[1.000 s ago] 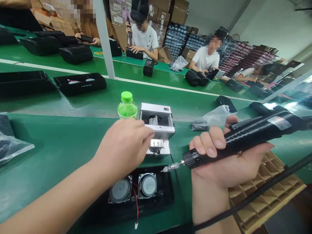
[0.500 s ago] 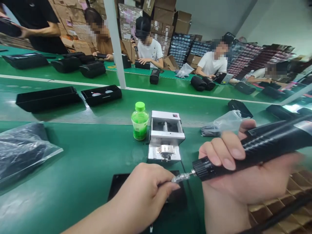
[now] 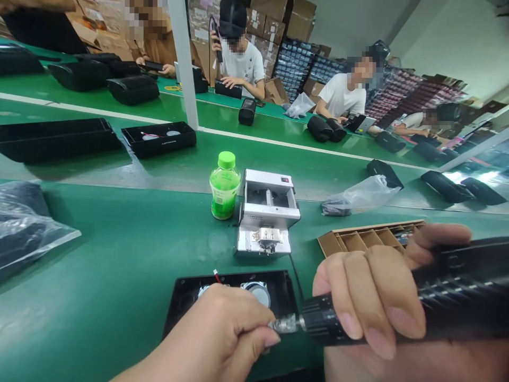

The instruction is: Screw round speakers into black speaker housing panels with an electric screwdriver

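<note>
My right hand [image 3: 369,297] is wrapped round a black electric screwdriver [image 3: 465,302] that points left. From its ribbed nose sticks a metal bit [image 3: 285,324], wrapped in clear film or tape. The thumb and forefinger of my left hand [image 3: 214,334] pinch the tip of this wrapped bit; whether a screw is between them is hidden. Under my left hand lies a black speaker case [image 3: 185,294], with a round speaker [image 3: 260,296] in it and a red wire with a white plug [image 3: 216,274] at its back edge.
A white screw feeder [image 3: 268,212] stands behind the case, beside a green bottle [image 3: 225,191]. At right are a divided cardboard box [image 3: 345,240] and a plastic bag [image 3: 358,196]. Another bag [image 3: 27,228] lies left. Co-workers sit across the green conveyor [image 3: 278,164], which carries black cases.
Both hands and the screwdriver have moved down, still joined at the bit. The speaker in the case and the divided box now show more. The view has shifted.
</note>
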Motion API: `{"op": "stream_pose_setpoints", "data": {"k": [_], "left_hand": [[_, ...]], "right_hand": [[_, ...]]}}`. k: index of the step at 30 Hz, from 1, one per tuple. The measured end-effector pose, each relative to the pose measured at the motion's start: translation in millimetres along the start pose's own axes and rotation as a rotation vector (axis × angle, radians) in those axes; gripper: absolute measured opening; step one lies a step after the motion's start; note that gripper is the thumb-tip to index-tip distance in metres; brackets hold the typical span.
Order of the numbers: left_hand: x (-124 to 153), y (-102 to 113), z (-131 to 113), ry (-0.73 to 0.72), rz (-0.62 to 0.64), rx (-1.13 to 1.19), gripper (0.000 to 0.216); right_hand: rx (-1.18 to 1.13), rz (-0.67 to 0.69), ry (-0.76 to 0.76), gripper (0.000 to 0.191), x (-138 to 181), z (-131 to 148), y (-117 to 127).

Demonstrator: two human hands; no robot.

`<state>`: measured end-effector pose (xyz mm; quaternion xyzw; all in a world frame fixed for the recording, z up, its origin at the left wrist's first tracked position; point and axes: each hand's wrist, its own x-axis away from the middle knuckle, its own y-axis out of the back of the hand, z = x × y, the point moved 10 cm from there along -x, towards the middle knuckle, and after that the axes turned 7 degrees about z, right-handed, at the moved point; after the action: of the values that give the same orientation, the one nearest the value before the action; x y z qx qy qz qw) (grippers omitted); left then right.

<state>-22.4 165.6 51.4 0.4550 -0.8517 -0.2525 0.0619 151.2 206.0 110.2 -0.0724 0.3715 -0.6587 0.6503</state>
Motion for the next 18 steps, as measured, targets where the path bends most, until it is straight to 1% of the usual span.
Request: {"op": "stream_pose_setpoints", "data": {"k": [2,4,8,10,14,16,17,18], "left_hand": [[1,1,4,0.012,-0.009,0.043,0.033],[1,-1,8,0.026,0.014,0.053,0.033],[-1,-4,14,0.003,0.068,0.101,0.034],[-2,-4,16,-0.015,0.066,0.120,0.035],[-2,-1,21,0.011,0.027,0.117,0.039],[-2,0,25,0.067,0.030,0.123,0.038],[-1,0,29,0.119,0.040,0.137,0.033],[0,0,34,0.181,0.054,0.163,0.024]], "right_hand": [[-0.011,0.016,-0.009,0.044,2,-3,-3],[-0.003,0.013,-0.037,0.046,1,-9,-6],[0.012,-0.014,-0.077,0.043,-4,-18,-11],[0.001,-0.026,-0.087,0.041,-5,-22,-10],[-0.024,-0.010,-0.077,0.044,-4,-26,-10],[-0.023,0.007,-0.079,0.045,-4,-28,-11],[-0.020,0.017,-0.081,0.046,-4,-29,-12],[-0.017,0.029,-0.086,0.046,-4,-30,-13]]}}
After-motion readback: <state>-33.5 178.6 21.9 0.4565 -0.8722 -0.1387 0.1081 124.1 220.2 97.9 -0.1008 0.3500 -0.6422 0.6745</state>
